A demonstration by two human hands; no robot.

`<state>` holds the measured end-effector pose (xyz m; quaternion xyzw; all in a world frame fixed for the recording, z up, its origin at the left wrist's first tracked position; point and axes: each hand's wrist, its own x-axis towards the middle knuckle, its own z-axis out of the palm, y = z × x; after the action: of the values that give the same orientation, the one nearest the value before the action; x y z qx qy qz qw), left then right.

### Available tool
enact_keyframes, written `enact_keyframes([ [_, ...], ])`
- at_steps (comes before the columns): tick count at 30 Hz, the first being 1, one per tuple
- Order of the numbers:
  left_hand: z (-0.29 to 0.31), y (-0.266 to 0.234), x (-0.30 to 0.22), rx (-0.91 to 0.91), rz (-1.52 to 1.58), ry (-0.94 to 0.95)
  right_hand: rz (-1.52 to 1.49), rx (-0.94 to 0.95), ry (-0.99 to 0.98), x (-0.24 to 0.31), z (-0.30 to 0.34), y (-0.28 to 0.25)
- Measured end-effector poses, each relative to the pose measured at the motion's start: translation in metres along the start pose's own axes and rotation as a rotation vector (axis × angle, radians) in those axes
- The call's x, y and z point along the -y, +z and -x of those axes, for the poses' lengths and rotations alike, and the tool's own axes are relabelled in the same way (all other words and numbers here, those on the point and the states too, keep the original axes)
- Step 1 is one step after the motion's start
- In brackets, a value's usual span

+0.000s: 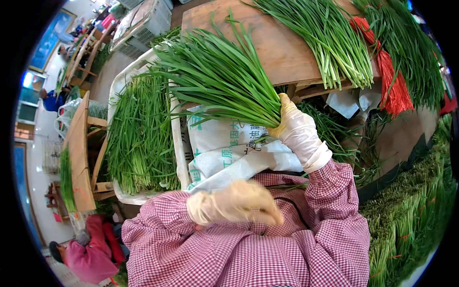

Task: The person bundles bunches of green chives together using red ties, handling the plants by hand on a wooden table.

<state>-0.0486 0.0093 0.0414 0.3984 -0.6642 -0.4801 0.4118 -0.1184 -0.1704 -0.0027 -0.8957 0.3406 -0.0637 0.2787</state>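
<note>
My right hand, in a pale glove, is closed round the base of a bunch of garlic chives. The long green leaves fan out up and to the left, over a wooden table's near edge. My left hand, gloved too, is in front of my chest below the bunch. Motion smears its fingers, so whether they hold anything is hidden. Under the bunch, a white woven sack with printing covers my lap area.
A white crate full of chives stands at the left. On the wooden table lie more chives and red plastic ties. Tied bundles line the right side. A person in pink is at lower left, near another table.
</note>
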Motion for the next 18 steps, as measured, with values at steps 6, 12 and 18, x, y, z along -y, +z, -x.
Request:
enact_keyframes([
  [6, 0.017, -0.018, 0.037, -0.304, -0.231, -0.327, -0.049, -0.038, -0.058, 0.009, 0.007, -0.007],
  [12, -0.014, -0.008, 0.073, -0.558, 1.051, -0.306, -0.409, 0.078, -0.070, 0.008, 0.028, -0.007],
  [18, -0.040, -0.012, 0.068, -0.734, 0.923, 0.146, -0.373, 0.207, 0.005, 0.026, 0.064, -0.021],
])
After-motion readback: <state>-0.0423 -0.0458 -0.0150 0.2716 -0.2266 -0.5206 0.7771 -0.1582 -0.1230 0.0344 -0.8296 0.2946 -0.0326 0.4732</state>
